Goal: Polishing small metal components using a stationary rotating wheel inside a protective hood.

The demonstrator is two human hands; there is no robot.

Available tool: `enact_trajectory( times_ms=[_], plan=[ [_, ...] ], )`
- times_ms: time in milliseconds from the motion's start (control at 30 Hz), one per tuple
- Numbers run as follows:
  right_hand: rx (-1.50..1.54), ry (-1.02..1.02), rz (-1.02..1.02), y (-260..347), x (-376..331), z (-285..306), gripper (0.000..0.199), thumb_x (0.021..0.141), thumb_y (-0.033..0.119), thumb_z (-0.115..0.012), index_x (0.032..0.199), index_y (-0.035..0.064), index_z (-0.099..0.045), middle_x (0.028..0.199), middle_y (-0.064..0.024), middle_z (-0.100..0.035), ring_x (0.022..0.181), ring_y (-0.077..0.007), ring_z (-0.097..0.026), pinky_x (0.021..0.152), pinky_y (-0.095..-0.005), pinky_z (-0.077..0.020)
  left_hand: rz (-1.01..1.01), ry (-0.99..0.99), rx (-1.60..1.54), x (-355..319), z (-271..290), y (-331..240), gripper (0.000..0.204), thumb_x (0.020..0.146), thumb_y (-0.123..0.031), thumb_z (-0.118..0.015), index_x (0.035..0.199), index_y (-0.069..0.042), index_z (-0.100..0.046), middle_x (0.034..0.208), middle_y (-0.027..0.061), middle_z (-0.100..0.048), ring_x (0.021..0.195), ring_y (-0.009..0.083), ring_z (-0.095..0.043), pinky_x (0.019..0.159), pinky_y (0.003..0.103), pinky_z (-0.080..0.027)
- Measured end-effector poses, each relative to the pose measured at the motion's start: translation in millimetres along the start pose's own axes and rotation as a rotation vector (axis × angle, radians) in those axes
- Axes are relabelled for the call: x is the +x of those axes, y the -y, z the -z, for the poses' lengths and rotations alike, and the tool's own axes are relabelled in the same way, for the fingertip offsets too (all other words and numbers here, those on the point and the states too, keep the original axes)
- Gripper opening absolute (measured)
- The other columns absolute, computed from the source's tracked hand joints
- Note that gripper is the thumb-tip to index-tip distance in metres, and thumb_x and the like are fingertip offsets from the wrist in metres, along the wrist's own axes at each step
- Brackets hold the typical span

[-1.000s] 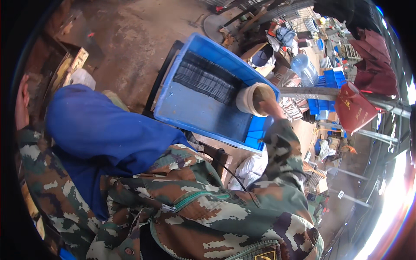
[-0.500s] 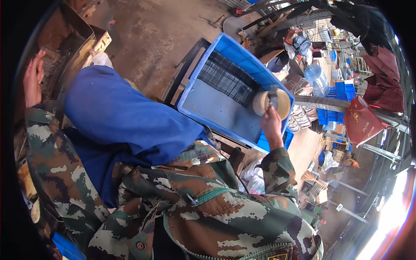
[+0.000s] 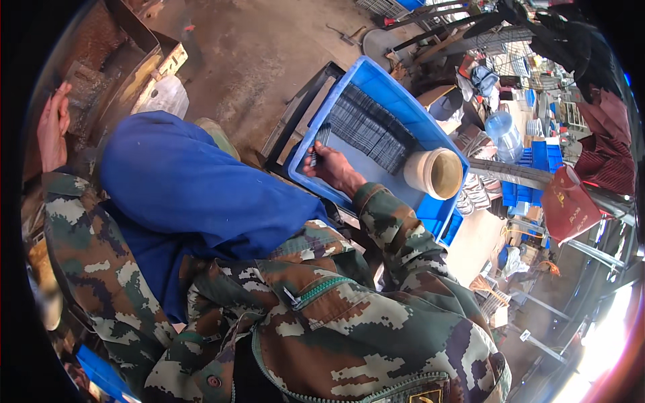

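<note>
My right hand [image 3: 330,168] is over the near left end of a blue plastic crate [image 3: 376,67], its fingers closed round a small stack of dark thin strips [image 3: 323,135]. Rows of similar dark, grey-lined strips [image 3: 366,124] lie along the crate's far side. A cream-coloured round tub [image 3: 420,171] leans in the crate's right end, its mouth turned toward the right. At the far left my left hand [image 3: 54,131] is raised beside a rusty metal trough, fingers stretched out and nothing visible in them.
The rusty metal trough [image 3: 144,67] has a yellowish edge at the left. Blue cloth [image 3: 201,178] covers my leg between it and the crate. A clear plastic water jug [image 3: 502,134], blue bins [image 3: 534,168] and a red bag [image 3: 571,205] are at the right.
My right hand has moved from the tub leftward to the crate's near left end, the dark strips in its grip. My left hand has barely moved. The view has shifted slightly.
</note>
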State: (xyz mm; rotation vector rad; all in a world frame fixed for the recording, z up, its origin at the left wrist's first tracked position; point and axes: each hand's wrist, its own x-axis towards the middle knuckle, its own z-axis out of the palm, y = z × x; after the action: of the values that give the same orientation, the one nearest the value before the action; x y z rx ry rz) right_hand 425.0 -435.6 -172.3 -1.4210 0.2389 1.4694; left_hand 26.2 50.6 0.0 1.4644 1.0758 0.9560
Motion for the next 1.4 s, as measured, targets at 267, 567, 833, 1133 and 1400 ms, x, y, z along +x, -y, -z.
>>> enact_trajectory(
  times_ms=[267, 567, 833, 1133, 1400],
  plan=[
    [-0.058, 0.177, -0.135, -2, 18, 11, 0.029, 0.106, 0.024, -0.039, 0.116, 0.0008, -0.053, 0.107, -0.0174, -0.064, 0.089, -0.0272, -0.067, 0.076, -0.04, -0.0568, 0.032, 0.022, 0.029, 0, -16, -7, 0.034, 0.099, -0.026, -0.059, 0.122, -0.001, -0.064, 0.077, -0.0065, -0.045, 0.056, -0.0009, -0.03, 0.048, 0.017, -0.022],
    [-0.932, 0.255, -0.299, 39, 7, -8, 0.041, 0.102, 0.041, -0.046, 0.097, 0.0051, -0.066, 0.082, -0.0041, -0.065, 0.062, -0.0099, -0.055, 0.048, -0.0247, -0.0434, -0.003, 0.019, 0.034, -9, -28, -17, 0.034, 0.099, -0.027, -0.06, 0.117, 0.001, -0.064, 0.074, -0.006, -0.042, 0.055, -0.0005, -0.032, 0.049, 0.017, -0.023],
    [-1.21, 0.112, -0.297, 57, -6, -13, 0.042, 0.095, 0.041, -0.055, 0.104, 0.0029, -0.067, 0.079, -0.005, -0.067, 0.057, -0.0108, -0.057, 0.042, -0.0249, -0.0445, 0.0, -0.004, 0.056, -14, -14, -14, 0.034, 0.099, -0.027, -0.06, 0.118, 0.0, -0.063, 0.074, -0.0063, -0.042, 0.055, -0.0005, -0.031, 0.048, 0.017, -0.023],
    [-1.23, -0.204, 0.275, 22, 9, 1, 0.037, 0.087, 0.013, -0.055, 0.115, -0.01, -0.058, 0.085, -0.0154, -0.07, 0.062, -0.022, -0.068, 0.049, -0.0326, -0.0563, -0.011, 0.041, 0.028, -8, -16, -8, 0.033, 0.1, -0.024, -0.058, 0.123, -0.002, -0.063, 0.079, -0.0079, -0.046, 0.055, -0.0026, -0.031, 0.048, 0.015, -0.023],
    [-1.075, -0.225, 0.232, 41, -13, 7, 0.04, 0.086, 0.015, -0.058, 0.116, -0.0109, -0.053, 0.082, -0.0174, -0.071, 0.06, -0.0239, -0.07, 0.05, -0.0344, -0.0588, -0.039, 0.017, 0.004, -9, -10, -7, 0.034, 0.1, -0.026, -0.057, 0.124, -0.003, -0.063, 0.084, -0.0082, -0.05, 0.058, -0.0029, -0.032, 0.049, 0.015, -0.021]
  ],
)
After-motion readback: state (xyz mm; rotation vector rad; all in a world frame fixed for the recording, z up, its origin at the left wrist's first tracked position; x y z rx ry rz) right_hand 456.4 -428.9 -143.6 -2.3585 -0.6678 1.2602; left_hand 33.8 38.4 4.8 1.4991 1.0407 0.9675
